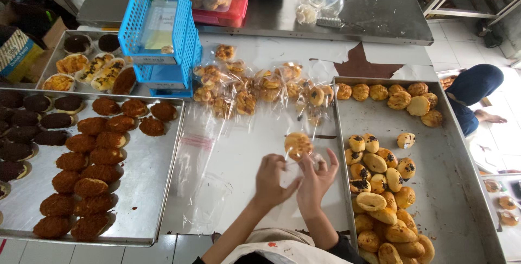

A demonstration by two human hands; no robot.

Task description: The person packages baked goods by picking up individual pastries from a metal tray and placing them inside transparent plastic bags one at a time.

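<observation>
The steel table fills my view, its near edge cut off at six o'clock by my own apron. At nine o'clock sits the big left tray, rows of dark crumb-coated buns running down it, with darker chocolate ones sliced off by the frame edge. At three o'clock, the right tray carries golden buns, some with black seeds on top, and the pile runs out of sight at five o'clock. Up at eleven o'clock stands the blue basket stack, blocking part of the small tray behind it. At twelve o'clock lies a heap of already bagged pastries; the clear film glares, so I can't count them. Flat clear bags rest at seven o'clock, nearly invisible on the steel.

Dead centre now: my left hand and right hand meet, fingers pinching the mouth of a clear bag. Inside it, just above my fingertips at twelve o'clock, sits one round bun, held off the table. Both grips are narrow, closed on the film, though the plastic is so thin that I can't make out where its edges run. My right fingers fan upward; the thumbs are hidden behind the film.
</observation>
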